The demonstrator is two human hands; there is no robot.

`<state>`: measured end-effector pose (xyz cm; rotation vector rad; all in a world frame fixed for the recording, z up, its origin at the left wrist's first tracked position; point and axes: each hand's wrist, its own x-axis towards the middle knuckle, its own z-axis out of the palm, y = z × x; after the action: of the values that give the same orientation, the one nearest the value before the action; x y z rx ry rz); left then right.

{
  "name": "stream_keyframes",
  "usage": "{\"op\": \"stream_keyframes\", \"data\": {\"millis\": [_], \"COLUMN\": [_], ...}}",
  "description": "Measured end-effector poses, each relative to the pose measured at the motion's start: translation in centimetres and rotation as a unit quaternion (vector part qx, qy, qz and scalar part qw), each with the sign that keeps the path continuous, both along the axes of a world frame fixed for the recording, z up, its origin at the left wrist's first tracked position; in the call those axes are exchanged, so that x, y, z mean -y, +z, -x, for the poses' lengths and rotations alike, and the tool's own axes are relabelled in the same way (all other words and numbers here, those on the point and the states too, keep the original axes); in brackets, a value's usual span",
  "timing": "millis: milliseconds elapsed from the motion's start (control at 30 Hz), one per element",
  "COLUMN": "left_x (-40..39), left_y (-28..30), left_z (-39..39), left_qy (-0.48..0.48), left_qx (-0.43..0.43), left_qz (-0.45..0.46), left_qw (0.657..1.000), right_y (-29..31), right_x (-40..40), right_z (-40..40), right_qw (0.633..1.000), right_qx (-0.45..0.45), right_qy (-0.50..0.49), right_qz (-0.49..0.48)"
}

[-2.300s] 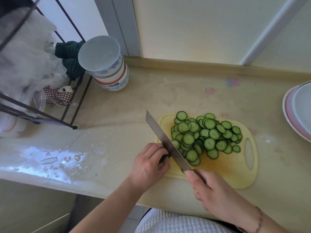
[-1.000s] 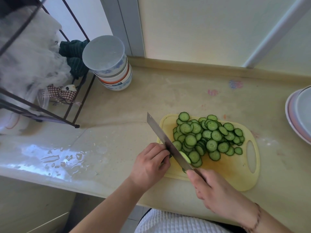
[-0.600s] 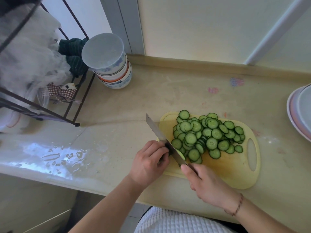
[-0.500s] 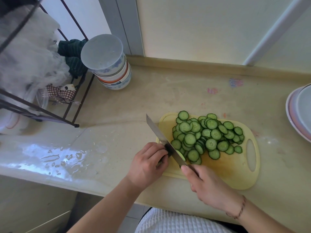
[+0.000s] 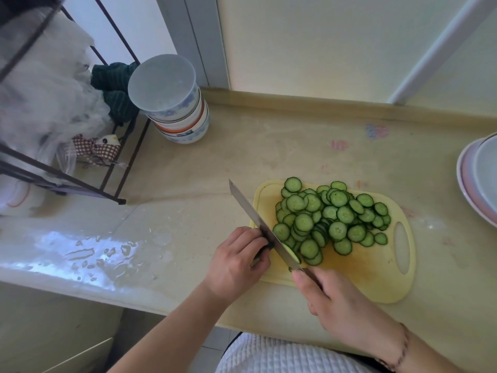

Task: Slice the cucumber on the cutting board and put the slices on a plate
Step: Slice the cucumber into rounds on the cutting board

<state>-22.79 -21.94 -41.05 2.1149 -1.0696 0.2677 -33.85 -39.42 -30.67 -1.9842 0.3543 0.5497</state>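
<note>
Head view, change: framing and layout match the picture from half a second ago; both hands sit where they were. The knife [image 5: 265, 228] has kept its diagonal line across the board's left end, and a fresh slice [image 5: 293, 254] clings to the blade's right face as before.
Head view, left hand [image 5: 236, 262]: fingers curled down over the cucumber stub [image 5: 269, 245], gripping it at the board's left edge. Only a dark green sliver of the stub shows at the fingertips, hard against the blade.
Head view, right hand [image 5: 341, 308]: clenched round the knife handle, which is hidden inside the grip. A thin bracelet [image 5: 400, 351] circles that wrist.
Head view, cutting board [image 5: 376, 275]: pale yellow, with an oval handle slot at its right end, lying flat on the bench [image 5: 269, 146].
Head view, cucumber slices [image 5: 330, 219]: a loose, overlapping heap on the far half of the board, just right of the blade. None has reached a plate.
Head view, plates [image 5: 473, 184]: stacked at the right edge of the picture, well apart from the board, cropped by the frame; pink rim under a white one, and the visible part holds nothing.
Head view, bowl stack [image 5: 174, 103]: patterned bowls nested at the back left of the bench, a pale tub upturned on top. Contents cannot be seen.
Head view, wire rack [image 5: 80, 181]: dark frame at far left, carrying white plastic bags [image 5: 45, 98], a dark green cloth [image 5: 113, 84] and a small checked fabric item [image 5: 94, 148].
</note>
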Motion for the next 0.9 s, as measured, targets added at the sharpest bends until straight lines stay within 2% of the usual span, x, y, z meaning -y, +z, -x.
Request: {"op": "stream_keyframes", "data": {"millis": [167,433,633,900], "left_x": [0.1,-0.2,0.0,-0.1], "left_y": [-0.3,-0.1,0.2,0.0], "left_z": [0.2,0.1,0.0,-0.2], "left_qy": [-0.008,0.002,0.005,-0.006], "left_qx": [-0.004,-0.019,-0.027,-0.028], "left_qz": [-0.003,0.000,0.001,0.008], "left_qw": [1.000,1.000,1.000,1.000], "right_y": [-2.1,-2.1,0.1,0.2], "right_x": [-0.6,0.7,0.3,0.3], "right_z": [-0.9,-1.3,-0.6,-0.4], "right_qw": [0.999,0.991,0.994,0.997], "right_qx": [-0.032,-0.093,-0.056,-0.038], "right_qy": [0.008,-0.067,-0.035,-0.010], "right_qz": [0.010,-0.069,-0.087,-0.060]}}
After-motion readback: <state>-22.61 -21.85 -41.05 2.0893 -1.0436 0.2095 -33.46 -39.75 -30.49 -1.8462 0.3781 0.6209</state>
